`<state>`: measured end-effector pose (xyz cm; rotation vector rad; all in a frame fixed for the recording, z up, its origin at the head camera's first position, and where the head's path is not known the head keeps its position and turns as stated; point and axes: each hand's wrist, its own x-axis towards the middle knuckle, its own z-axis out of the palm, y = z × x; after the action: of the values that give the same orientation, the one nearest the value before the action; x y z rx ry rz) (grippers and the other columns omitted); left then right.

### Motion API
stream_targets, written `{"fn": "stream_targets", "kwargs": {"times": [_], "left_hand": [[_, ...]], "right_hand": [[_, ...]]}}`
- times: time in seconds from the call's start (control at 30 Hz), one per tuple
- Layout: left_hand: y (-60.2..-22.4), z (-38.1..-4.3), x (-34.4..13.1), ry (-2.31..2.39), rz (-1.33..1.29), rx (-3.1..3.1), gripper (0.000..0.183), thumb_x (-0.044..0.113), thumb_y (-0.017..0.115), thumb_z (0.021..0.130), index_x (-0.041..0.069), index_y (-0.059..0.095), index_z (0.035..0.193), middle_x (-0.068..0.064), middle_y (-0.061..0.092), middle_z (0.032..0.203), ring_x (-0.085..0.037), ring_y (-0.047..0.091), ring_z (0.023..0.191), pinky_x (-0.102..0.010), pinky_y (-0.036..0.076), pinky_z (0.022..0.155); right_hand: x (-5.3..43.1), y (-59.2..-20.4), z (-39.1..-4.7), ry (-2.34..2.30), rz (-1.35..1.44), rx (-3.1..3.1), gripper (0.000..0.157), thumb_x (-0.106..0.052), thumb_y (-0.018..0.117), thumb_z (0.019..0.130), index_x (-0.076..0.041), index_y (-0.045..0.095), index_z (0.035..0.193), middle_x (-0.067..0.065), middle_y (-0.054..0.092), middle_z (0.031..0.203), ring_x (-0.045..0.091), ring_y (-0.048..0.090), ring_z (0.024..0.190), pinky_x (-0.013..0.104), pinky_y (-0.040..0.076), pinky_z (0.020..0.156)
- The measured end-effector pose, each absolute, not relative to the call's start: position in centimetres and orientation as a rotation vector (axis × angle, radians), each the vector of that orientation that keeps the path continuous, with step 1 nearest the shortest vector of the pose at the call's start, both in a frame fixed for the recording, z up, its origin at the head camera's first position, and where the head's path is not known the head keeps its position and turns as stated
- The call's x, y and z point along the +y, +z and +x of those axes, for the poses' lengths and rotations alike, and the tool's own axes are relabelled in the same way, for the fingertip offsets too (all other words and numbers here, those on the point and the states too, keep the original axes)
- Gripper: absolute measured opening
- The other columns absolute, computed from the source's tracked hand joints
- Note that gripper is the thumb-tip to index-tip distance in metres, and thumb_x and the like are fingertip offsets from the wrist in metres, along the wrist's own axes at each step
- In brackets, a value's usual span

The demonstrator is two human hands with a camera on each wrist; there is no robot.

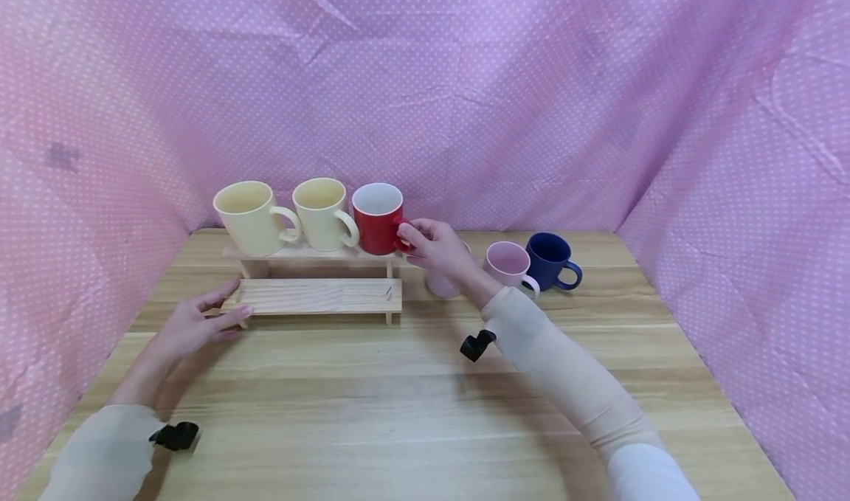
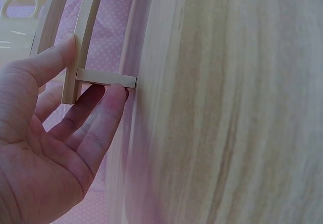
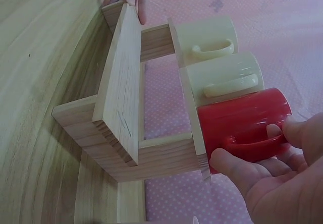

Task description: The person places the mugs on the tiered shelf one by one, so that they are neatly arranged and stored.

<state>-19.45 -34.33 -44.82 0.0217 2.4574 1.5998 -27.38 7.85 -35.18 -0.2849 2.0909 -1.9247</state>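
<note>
My right hand [image 1: 438, 249] pinches the handle of a red mug [image 1: 377, 224] with a white inside. The mug stands upright at the right end of the upper shelf of a two-tier wooden rack [image 1: 319, 296]. Beside it on that shelf are two pale yellow mugs, a middle one [image 1: 320, 217] and a left one [image 1: 247, 220], handles to the right. My left hand [image 1: 192, 325] grips the left end of the lower shelf; in the left wrist view its thumb [image 2: 55, 57] lies on the board and fingers reach the side support [image 2: 106, 77].
Right of the rack, a pink mug [image 1: 508, 261] and a dark blue mug [image 1: 550, 259] stand on the wooden table [image 1: 372, 412]. Another pink mug [image 1: 440, 285] is partly hidden behind my right hand. Pink dotted cloth [image 1: 425, 80] hangs around the back and sides.
</note>
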Motion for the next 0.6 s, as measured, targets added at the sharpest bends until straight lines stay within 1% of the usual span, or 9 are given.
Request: {"fn": "stream_targets", "kwargs": {"times": [0.07, 0.2, 0.37, 0.5, 0.6], "left_hand": [[-44.69, -19.37, -34.38, 1.6, 0.015, 2.456, 0.085, 0.033, 0.072, 0.097, 0.01, 0.021, 0.161, -0.03, 0.018, 0.161, -0.008, 0.067, 0.096, -0.034, 0.062, 0.085], [-44.54, -19.31, -34.46, 1.583, 0.009, 2.454, 0.085, 0.034, 0.072, 0.097, 0.012, 0.02, 0.161, -0.032, 0.02, 0.16, -0.007, 0.067, 0.095, -0.034, 0.062, 0.085], [-44.45, -19.41, -34.52, 1.586, -0.004, 2.447, 0.086, 0.033, 0.072, 0.097, 0.011, 0.02, 0.161, -0.027, 0.015, 0.163, -0.006, 0.066, 0.096, -0.033, 0.062, 0.085], [-44.58, -19.47, -34.49, 1.598, 0.002, 2.441, 0.087, 0.032, 0.073, 0.096, 0.009, 0.02, 0.161, -0.028, 0.011, 0.163, -0.003, 0.065, 0.097, -0.033, 0.061, 0.086], [-44.68, -19.4, -34.42, 1.592, 0.012, 2.44, 0.087, 0.032, 0.073, 0.096, 0.009, 0.02, 0.161, -0.029, 0.012, 0.163, -0.004, 0.065, 0.098, -0.033, 0.061, 0.087]], "right_hand": [[7.84, -35.18, -27.31, -1.915, -0.281, 2.091, 0.037, -0.022, 0.061, 0.104, 0.003, 0.061, 0.132, 0.019, 0.065, 0.127, 0.042, 0.058, 0.123, 0.04, 0.057, 0.097], [7.87, -35.16, -27.14, -1.895, -0.27, 2.112, 0.039, -0.024, 0.061, 0.104, 0.0, 0.06, 0.133, 0.016, 0.065, 0.129, 0.039, 0.059, 0.124, 0.039, 0.057, 0.097], [7.82, -35.13, -27.23, -1.873, -0.317, 2.153, 0.039, -0.026, 0.061, 0.104, -0.001, 0.061, 0.133, 0.014, 0.065, 0.131, 0.031, 0.062, 0.12, 0.043, 0.056, 0.099], [7.99, -35.02, -27.4, -1.837, -0.328, 2.166, 0.038, -0.027, 0.06, 0.104, -0.001, 0.062, 0.132, 0.014, 0.065, 0.129, 0.033, 0.062, 0.12, 0.044, 0.057, 0.098], [8.28, -34.92, -27.35, -1.805, -0.307, 2.157, 0.039, -0.027, 0.062, 0.104, -0.001, 0.06, 0.133, 0.014, 0.066, 0.128, 0.035, 0.062, 0.121, 0.042, 0.058, 0.097]]}}
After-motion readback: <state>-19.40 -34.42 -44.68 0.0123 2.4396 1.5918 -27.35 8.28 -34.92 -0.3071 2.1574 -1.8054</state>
